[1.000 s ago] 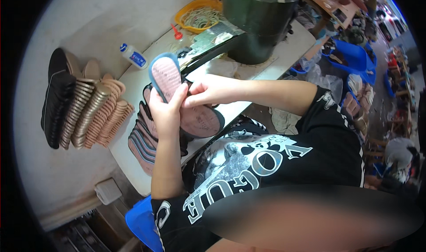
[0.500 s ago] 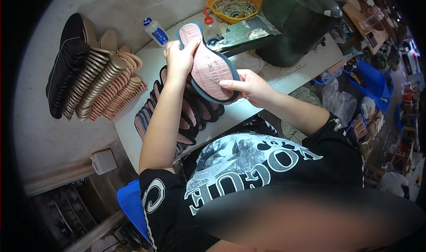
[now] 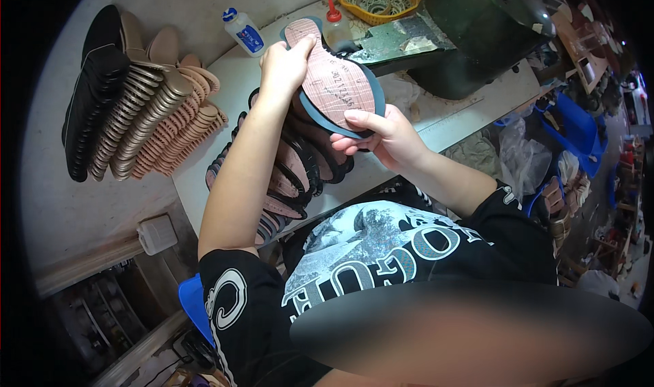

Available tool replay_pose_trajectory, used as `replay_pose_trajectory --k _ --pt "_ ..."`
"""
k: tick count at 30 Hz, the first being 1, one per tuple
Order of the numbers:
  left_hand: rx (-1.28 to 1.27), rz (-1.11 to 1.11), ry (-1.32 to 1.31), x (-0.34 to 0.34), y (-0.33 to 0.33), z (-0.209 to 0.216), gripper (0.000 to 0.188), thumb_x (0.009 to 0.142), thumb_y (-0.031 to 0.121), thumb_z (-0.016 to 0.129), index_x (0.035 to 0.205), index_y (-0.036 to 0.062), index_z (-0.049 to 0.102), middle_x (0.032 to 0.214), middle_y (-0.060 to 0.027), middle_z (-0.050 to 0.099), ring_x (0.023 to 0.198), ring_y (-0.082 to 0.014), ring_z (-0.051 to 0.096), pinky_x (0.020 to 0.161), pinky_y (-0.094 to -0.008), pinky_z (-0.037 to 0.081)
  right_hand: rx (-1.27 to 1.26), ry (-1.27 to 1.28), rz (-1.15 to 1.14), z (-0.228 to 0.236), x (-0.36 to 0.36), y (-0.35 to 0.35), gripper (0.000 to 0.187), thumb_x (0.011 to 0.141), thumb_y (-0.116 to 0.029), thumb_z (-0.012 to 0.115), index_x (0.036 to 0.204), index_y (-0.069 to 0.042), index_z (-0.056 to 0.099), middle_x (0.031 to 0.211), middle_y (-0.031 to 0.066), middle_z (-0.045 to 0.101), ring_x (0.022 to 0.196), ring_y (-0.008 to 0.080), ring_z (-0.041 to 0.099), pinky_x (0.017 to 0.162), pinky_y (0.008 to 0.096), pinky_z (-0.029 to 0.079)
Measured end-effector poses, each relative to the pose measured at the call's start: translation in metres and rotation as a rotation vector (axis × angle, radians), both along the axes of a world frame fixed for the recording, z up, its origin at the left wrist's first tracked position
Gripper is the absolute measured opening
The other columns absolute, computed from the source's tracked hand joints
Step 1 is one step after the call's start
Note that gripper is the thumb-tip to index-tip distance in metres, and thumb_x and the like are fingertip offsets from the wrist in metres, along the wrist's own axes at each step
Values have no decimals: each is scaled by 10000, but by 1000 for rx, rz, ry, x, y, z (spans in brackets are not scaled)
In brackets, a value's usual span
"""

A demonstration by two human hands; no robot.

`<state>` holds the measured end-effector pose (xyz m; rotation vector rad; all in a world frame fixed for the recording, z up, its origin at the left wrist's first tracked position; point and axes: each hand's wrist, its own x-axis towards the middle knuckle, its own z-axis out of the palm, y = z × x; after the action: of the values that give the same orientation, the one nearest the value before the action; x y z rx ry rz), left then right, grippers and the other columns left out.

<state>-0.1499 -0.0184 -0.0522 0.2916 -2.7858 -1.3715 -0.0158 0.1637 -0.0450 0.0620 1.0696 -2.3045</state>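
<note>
The white bench (image 3: 449, 125) runs diagonally across the view, from beside the wall at the left up toward the right. Toward its right end stands a dark green machine (image 3: 470, 53), its flat, worn arm reaching left over the bench. The person's black shirt (image 3: 511, 258), with a large pale print, fills the lower middle.

At the left, by the wall, is a big bundle of stacked insoles (image 3: 146, 108): black, then striped and gold, then pink; what it rests on cannot be told. A row of dark-edged soles (image 3: 289, 166) lies closely packed on the bench, partly hidden by the left forearm. Beyond the bench, at the right, are a blue basin (image 3: 579, 132) and a clear plastic bag (image 3: 518, 142). A yellow basket (image 3: 409, 9) of pale, tangled loops sits behind the machine's arm.

The pink sole (image 3: 340, 81), with a blue-grey border and dark markings, is held above the bench, between the 2 hands, its broad end toward the right hand. The left hand (image 3: 285, 67) pinches the narrow end, thumb on the pink face. The right hand (image 3: 388, 132) clasps the broad end, thumb on top and fingers underneath.

Smaller are 2 bottles near the wall side: a white bottle (image 3: 243, 33) with a blue cap, and a red-tipped bottle (image 3: 336, 29) just beyond the sole.
</note>
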Motion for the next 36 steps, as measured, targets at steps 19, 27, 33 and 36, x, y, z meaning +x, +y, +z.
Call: replay_pose_trajectory --k 19,27,33,36 --pt "-264 -1046 -272 -43 -30 60 527 731 389 726 1092 42 563 1043 -103 570 951 -194 520 863 -300 418 73 -21 -161 5 -36 -33 358 903 -268 560 1041 62 574 854 178 664 703 208 678 637 270 556" --pt "-96 -994 -386 -32 -36 60 501 806 413 679 1067 11 532 916 -30 565 855 -90 483 722 -235 424 90 -28 -154 12 -41 -31 416 923 -329 527 1062 61 569 918 180 660 784 230 684 678 281 569" --pt "-26 -867 -376 -15 -44 50 458 832 408 659 1028 14 530 894 -12 536 826 -73 455 689 -206 399 97 -18 -93 9 -46 -28 464 912 -363 540 1104 59 560 977 174 655 813 232 682 679 274 564" --pt "-64 -770 -387 -4 -44 53 508 825 432 657 1048 -10 542 915 -42 559 851 -96 485 724 -222 405 117 4 -78 9 -47 -27 447 913 -356 540 1092 53 567 969 161 658 815 222 680 684 267 556"
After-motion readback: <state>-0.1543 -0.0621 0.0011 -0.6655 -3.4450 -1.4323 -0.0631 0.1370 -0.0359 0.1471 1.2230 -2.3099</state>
